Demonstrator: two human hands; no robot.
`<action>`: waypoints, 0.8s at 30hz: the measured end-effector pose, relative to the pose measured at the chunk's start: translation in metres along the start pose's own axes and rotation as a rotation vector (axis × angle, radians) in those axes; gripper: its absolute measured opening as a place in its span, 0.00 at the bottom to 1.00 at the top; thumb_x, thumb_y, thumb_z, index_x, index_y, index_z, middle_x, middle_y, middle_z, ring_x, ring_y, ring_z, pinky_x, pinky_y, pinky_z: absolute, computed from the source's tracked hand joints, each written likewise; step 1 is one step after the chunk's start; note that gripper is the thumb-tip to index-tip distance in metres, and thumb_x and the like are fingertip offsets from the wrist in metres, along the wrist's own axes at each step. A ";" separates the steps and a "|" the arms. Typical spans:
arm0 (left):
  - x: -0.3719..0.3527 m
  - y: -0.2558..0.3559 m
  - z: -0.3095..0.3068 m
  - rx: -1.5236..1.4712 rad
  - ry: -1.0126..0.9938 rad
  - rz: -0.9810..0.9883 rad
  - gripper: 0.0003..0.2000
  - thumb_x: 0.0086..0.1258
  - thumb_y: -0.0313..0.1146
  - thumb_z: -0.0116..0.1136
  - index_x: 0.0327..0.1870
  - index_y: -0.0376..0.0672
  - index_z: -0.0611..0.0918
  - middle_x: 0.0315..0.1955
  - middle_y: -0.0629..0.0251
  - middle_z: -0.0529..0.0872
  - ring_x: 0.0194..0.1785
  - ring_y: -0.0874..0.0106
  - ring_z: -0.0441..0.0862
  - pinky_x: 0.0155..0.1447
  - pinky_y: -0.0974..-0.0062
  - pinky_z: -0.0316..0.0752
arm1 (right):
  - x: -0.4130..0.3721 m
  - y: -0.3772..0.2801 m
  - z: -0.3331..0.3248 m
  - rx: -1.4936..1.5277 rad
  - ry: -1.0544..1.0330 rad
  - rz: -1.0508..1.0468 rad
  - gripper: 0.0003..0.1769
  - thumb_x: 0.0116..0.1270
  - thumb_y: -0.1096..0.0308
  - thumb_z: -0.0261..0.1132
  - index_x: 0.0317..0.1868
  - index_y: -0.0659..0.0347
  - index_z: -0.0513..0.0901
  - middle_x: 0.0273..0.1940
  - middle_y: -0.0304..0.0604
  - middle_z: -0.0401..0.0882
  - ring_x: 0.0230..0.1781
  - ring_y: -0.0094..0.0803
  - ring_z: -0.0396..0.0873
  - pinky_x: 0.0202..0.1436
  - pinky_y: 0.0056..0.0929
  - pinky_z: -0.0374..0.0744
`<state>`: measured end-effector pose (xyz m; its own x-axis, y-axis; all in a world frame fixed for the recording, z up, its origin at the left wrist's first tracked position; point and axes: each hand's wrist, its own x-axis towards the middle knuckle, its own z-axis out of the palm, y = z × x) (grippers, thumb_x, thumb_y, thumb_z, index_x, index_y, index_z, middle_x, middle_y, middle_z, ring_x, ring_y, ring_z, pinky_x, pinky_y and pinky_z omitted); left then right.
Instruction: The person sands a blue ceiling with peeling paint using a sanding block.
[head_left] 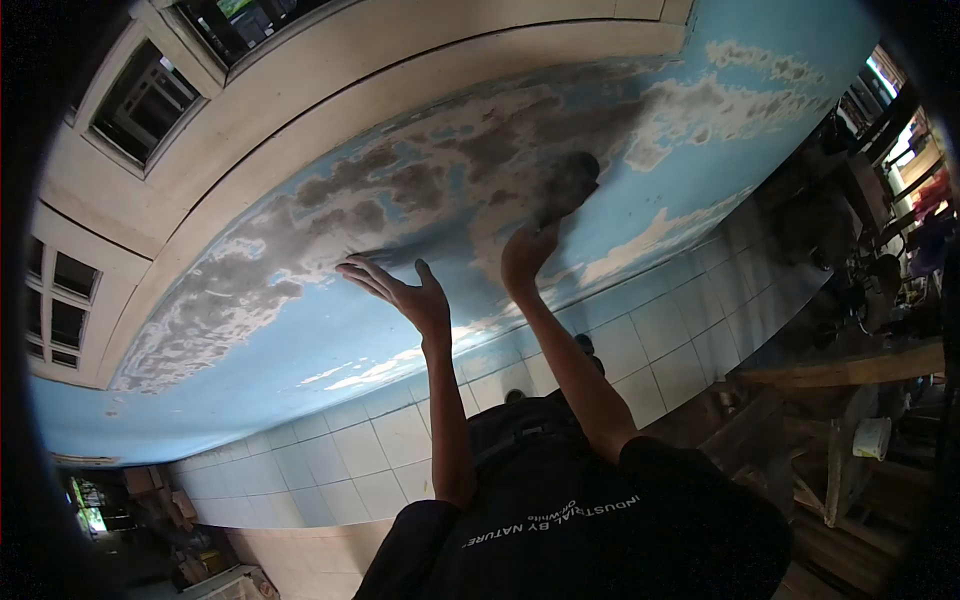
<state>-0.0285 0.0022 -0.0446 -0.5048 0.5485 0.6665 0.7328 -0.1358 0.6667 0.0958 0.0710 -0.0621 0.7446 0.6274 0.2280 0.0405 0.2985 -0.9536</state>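
The left hand [405,292], near the middle of the frame, has its fingers open and spread, with the tips at the wall [330,345]. It holds nothing that shows. The right hand [527,262], to its right, has its fingers closed on a dark tool [568,188]. The tool is up against a gray part of the wall, but it is too blurry to tell what kind it is.

Around both hands, the wall is a mix of gray and white patches and blue paint. The big patches run from the left up to the upper right. Lots of blue is left below them and at the far right, so the wall looks only partly bare.

White tiles [403,437] sit under the blue. Tan window frames [215,150] are at the upper left, and a wooden beam [850,366] is at the right.
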 end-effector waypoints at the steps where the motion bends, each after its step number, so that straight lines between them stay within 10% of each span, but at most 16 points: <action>1: 0.000 0.000 0.000 -0.007 -0.005 -0.005 0.48 0.60 0.20 0.63 0.79 0.44 0.45 0.78 0.46 0.33 0.80 0.47 0.30 0.79 0.45 0.39 | 0.003 0.010 -0.001 -0.022 -0.004 -0.036 0.24 0.73 0.75 0.51 0.66 0.78 0.66 0.63 0.67 0.70 0.63 0.51 0.72 0.68 0.41 0.67; 24: -0.001 0.002 0.006 -0.039 0.063 -0.025 0.49 0.58 0.15 0.61 0.79 0.45 0.46 0.78 0.46 0.35 0.80 0.48 0.32 0.79 0.46 0.40 | -0.009 -0.011 0.002 0.067 -0.020 0.120 0.22 0.78 0.69 0.50 0.64 0.79 0.68 0.59 0.65 0.73 0.58 0.49 0.74 0.66 0.39 0.68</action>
<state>-0.0236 0.0067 -0.0456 -0.5518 0.4993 0.6681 0.7014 -0.1555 0.6956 0.0872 0.0638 -0.0534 0.7280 0.6754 0.1175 -0.0930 0.2670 -0.9592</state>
